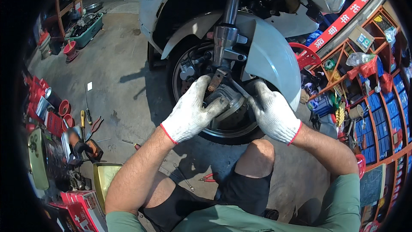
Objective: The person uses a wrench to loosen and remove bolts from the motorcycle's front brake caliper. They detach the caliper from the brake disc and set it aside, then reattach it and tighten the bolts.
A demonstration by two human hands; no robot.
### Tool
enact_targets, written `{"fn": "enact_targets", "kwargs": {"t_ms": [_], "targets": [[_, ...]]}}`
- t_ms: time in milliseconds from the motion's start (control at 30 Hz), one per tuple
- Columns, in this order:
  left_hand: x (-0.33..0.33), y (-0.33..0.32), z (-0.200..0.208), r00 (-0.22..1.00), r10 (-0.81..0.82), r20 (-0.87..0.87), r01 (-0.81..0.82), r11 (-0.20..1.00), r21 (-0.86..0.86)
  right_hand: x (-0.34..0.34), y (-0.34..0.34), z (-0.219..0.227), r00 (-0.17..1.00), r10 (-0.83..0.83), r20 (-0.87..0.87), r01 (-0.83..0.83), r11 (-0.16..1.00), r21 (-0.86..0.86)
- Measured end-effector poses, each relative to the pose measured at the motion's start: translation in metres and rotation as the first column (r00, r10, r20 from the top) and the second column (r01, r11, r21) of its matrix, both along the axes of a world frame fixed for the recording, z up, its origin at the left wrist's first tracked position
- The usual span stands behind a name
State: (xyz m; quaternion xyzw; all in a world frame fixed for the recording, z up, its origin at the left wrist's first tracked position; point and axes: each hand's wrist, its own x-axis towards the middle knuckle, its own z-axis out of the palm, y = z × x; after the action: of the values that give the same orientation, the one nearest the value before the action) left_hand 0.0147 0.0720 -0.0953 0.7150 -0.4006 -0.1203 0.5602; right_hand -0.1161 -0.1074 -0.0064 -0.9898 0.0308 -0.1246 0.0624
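Note:
My left hand [189, 111], in a white knit glove with a red cuff, curls round a part at the wheel hub. Its thumb lies beside a rusty metal bracket [216, 81], and its other fingers partly cover what they grip. From the right, my gloved right hand [275, 112] pinches a slim steel wrench [240, 88] whose far end reaches the foot of the fork. The front wheel's black tyre [172, 69] stands between my knees and the pale scooter body. A chrome fork leg [224, 46] rises above the hub, with the pale fender [274, 58] beside it.
Screwdrivers [88, 116], red-handled pliers [95, 125] and a cordless drill [79, 144] lie on the floor at left. Another red pair of pliers [209, 177] lies near my knees, beside a long wrench [183, 176]. Orange shelving [388, 120] with blue bins lines the right.

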Motion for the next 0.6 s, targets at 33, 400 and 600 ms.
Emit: {"fn": "enact_targets", "kwargs": {"t_ms": [33, 400, 600], "targets": [[-0.003, 0.000, -0.001, 0.999, 0.039, 0.015, -0.039, 0.999, -0.001, -0.001, 0.001, 0.004, 1.000, 0.004, -0.017, -0.004, 1.000, -0.013], [-0.003, 0.001, -0.006, 0.994, 0.040, 0.104, -0.043, 0.999, 0.025, 0.021, 0.000, 0.074, 0.947, 0.022, -0.321, -0.066, 0.990, -0.127], [0.000, 0.000, -0.011, 0.997, 0.005, 0.072, -0.004, 1.000, -0.015, 0.045, -0.003, 0.092, 0.856, 0.001, -0.518, -0.095, 0.983, -0.156]]}}
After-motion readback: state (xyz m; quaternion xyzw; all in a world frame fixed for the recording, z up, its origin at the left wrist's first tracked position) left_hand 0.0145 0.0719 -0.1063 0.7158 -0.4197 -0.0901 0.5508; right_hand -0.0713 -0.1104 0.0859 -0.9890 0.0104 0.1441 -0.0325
